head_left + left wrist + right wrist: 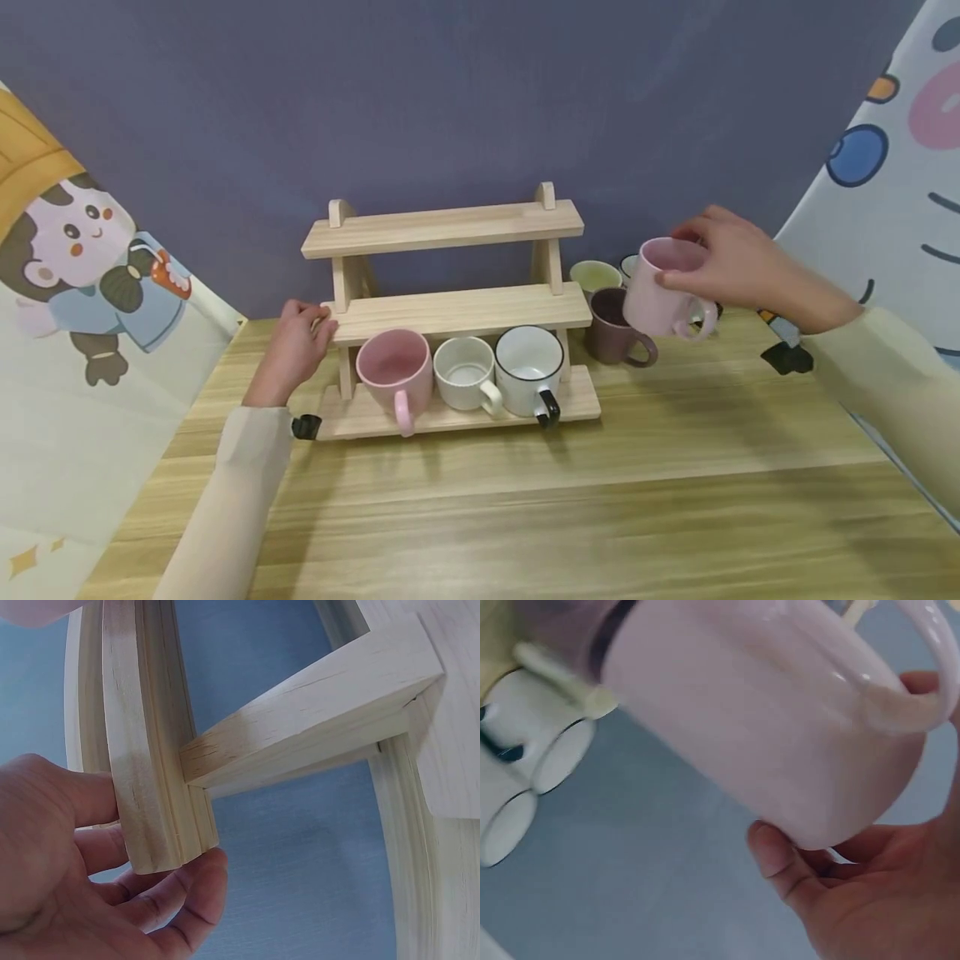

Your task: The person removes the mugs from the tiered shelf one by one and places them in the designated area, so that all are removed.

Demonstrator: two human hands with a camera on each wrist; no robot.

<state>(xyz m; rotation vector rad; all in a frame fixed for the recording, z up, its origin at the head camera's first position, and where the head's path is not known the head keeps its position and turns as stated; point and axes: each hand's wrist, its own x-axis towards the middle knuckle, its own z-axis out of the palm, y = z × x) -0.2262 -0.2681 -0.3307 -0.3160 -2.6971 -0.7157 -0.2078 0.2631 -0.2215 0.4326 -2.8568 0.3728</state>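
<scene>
A three-tier wooden shelf rack (450, 310) stands on the table, with a pink mug (395, 367), a small cream mug (463, 375) and a white mug with a black handle (527, 367) along its bottom tier. My left hand (295, 350) grips the left end of the middle shelf board (142, 772), fingers curled round its end in the left wrist view. To the right of the rack, my right hand (738, 260) holds a pale pink mug (780, 727) by its rim, raised off the table and slightly tilted. Its handle points right and downward.
Just behind and left of the held mug, a dark purple mug (609, 329) stands on the wooden table (525, 517). A green-lined cup (595, 275) sits behind it, beside a partly hidden dark-rimmed cup (627, 265). A dark blue backdrop (450, 100) rises behind the rack.
</scene>
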